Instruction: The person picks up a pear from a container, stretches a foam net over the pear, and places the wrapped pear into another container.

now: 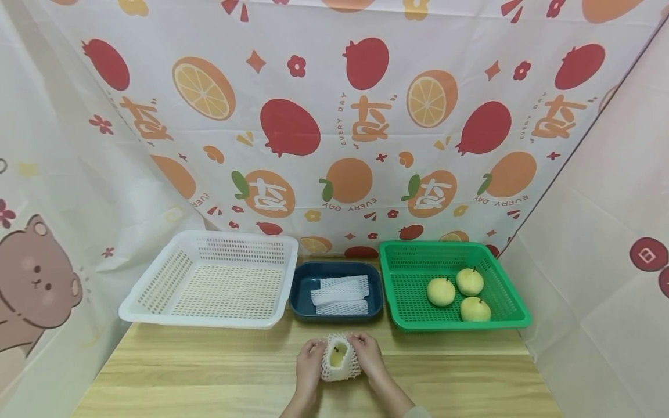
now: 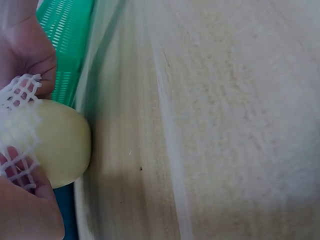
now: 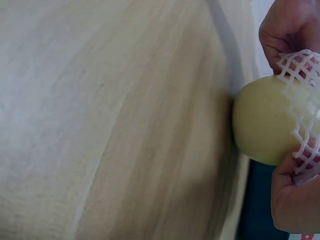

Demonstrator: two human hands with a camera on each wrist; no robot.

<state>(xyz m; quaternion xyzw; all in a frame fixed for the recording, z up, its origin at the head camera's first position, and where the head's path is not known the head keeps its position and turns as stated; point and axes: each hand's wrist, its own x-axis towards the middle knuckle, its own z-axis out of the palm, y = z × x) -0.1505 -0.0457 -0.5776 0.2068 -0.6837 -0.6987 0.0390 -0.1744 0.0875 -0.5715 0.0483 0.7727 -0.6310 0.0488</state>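
Observation:
A pale yellow pear (image 1: 338,354) with a dark stem is partly covered by a white foam net sleeve (image 1: 345,373), just above the table's near part. My left hand (image 1: 309,364) pinches the sleeve on the left side, and my right hand (image 1: 369,358) pinches it on the right. Through the sleeve's opening the stem end shows in the head view. Both wrist views show the other end of the pear (image 2: 67,142) bare, sticking out of the netting (image 3: 306,117).
Behind the hands a dark blue tray (image 1: 298,316) holds several flat foam net sleeves (image 1: 342,293). To its left stands a white basket (image 1: 209,320); to its right, a green basket (image 1: 413,325) holds three pears (image 1: 441,291). A printed curtain (image 1: 324,75) hangs behind.

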